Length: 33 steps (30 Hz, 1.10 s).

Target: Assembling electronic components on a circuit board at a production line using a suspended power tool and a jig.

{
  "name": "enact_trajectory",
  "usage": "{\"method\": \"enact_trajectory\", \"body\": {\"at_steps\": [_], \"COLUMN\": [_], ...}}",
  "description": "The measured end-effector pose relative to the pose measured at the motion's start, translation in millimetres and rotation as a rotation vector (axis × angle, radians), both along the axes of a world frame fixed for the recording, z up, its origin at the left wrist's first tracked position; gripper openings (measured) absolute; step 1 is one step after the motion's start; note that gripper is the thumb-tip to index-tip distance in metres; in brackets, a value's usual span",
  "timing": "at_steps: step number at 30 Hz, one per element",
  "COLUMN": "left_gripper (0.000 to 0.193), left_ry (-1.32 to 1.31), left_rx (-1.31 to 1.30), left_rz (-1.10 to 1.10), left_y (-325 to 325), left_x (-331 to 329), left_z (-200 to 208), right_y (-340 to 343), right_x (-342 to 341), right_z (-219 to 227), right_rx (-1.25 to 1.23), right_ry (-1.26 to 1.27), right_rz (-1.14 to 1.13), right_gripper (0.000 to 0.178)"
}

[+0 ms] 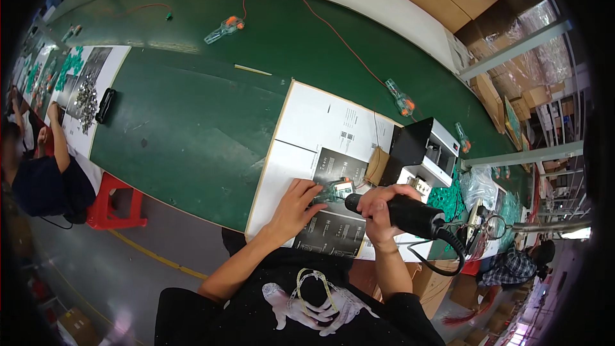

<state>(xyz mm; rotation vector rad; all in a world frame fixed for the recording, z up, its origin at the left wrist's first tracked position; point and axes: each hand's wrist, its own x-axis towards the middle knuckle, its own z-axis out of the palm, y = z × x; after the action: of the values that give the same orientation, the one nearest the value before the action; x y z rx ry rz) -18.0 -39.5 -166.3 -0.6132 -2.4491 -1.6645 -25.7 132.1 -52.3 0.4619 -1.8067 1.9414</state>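
Note:
In my right hand (379,214) is a black electric screwdriver (418,218), held nearly level, its tip end pointing left. A curled black cable and a spring hanger attach at its rear. Just beyond the tip lies a small clear plastic housing (339,189) with a light-coloured label or board inside. The thumb and fingers of my left hand (296,210) close on the housing's left side. Whether the screwdriver bit touches it is too small to tell. Under both hands is a white board (282,173) with black printed sheets (330,237).
A black-and-white machine (423,150) stands right of the board, beside green plastic parts (445,200). Clear devices with orange parts (225,28) lie on the green table (192,122), joined by a red wire. Co-workers sit at left (48,176) and right (512,266).

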Motion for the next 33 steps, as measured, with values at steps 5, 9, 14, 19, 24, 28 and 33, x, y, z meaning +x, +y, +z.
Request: {"method": "enact_trajectory", "body": {"at_steps": [5, 9, 14, 19, 24, 28, 33], "left_gripper": [0.044, 0.045, 0.043, 0.041, 0.040, 0.039, 0.041], "left_ry": [0.000, 0.000, -0.002, -0.007, 0.031, 0.036, 0.027], "left_rx": [0.006, 0.004, -0.036, -0.079, -0.113, -0.143, -0.168], "left_rz": [0.007, 0.034, 0.069, 0.085, 0.091, 0.112, 0.105], "left_y": [0, 0, 0, 0, 3, 5, 8], "left_x": [-2, 0, 1, 1, 1, 2, 1], "left_z": [-4, -5, -2, 5, 3, 7, 7], "right_y": [-6, -5, -1, -5, -2, 53, 113], "right_x": [-5, -6, -5, -12, -4, 5, 1], "right_z": [-6, -12, -10, -2, -19, -39, 50], "right_rx": [0.001, 0.083, 0.385, 0.543, 0.373, -0.340, -0.064], "right_ry": [-0.080, -0.106, -0.122, -0.065, -0.171, -0.202, 0.090], "right_rz": [-0.006, 0.042, 0.112, 0.096, -0.023, -0.170, -0.524], "right_gripper": [0.037, 0.035, 0.035, 0.035, 0.027, 0.033, 0.032]}}
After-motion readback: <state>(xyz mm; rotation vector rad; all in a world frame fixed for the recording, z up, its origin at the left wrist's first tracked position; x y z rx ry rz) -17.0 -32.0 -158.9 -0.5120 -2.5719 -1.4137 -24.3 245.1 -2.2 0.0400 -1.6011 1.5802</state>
